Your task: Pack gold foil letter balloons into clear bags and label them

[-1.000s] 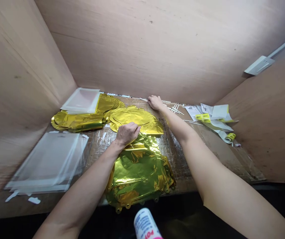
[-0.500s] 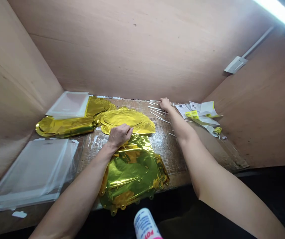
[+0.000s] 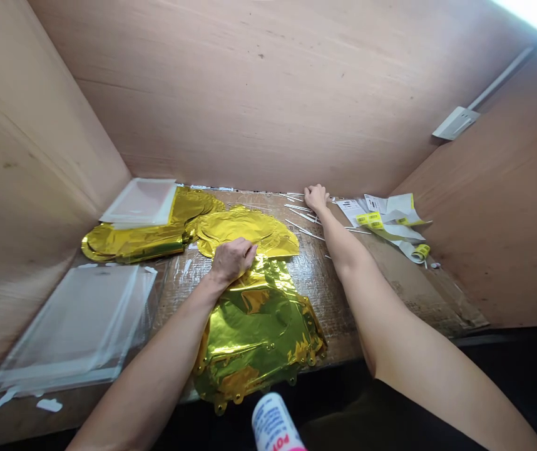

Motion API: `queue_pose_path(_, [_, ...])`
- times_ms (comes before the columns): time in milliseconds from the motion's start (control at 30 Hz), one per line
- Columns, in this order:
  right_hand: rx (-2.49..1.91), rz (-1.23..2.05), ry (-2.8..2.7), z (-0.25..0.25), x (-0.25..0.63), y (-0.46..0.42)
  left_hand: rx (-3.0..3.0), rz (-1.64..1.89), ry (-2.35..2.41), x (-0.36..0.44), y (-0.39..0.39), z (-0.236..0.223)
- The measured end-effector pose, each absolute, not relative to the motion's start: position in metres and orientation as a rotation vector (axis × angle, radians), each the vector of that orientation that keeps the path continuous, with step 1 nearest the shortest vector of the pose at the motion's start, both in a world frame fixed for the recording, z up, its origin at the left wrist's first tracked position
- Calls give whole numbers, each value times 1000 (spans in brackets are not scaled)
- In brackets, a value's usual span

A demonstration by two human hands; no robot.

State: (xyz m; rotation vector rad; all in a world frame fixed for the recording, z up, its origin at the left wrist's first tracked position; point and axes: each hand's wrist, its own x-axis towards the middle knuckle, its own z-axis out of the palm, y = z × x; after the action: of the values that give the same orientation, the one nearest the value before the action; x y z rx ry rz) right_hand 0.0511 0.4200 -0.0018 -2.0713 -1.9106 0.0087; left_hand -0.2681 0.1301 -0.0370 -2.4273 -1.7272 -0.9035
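My left hand (image 3: 232, 259) rests with curled fingers on the top of a crumpled stack of gold foil balloons (image 3: 259, 329) at the table's front edge. My right hand (image 3: 316, 197) reaches to the back wall, fingers closed among several thin white straws (image 3: 299, 216); what it grips is too small to make out. More flat gold balloons (image 3: 250, 228) lie just beyond my left hand.
Clear plastic bags (image 3: 76, 319) are stacked at the left, with another stack (image 3: 139, 202) on gold balloons (image 3: 127, 241) at the back left. Yellow-and-white paper labels (image 3: 390, 219) lie at the back right. Wooden walls close three sides. A white tube (image 3: 273, 426) shows at the bottom.
My right hand slid right along the back wall from beside the gold balloons to the scattered straws. My left hand stayed on the foil stack. The camera shifted a little.
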Motion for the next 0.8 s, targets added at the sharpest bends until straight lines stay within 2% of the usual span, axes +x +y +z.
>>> queue_pose_path(633, [-1957, 16, -2092, 1, 36, 405, -2436, -918, -1745, -269, 131, -40])
queue_pose_path(800, [-1674, -37, -2424, 0, 23, 396, -2439, -876, -1751, -269, 132, -40])
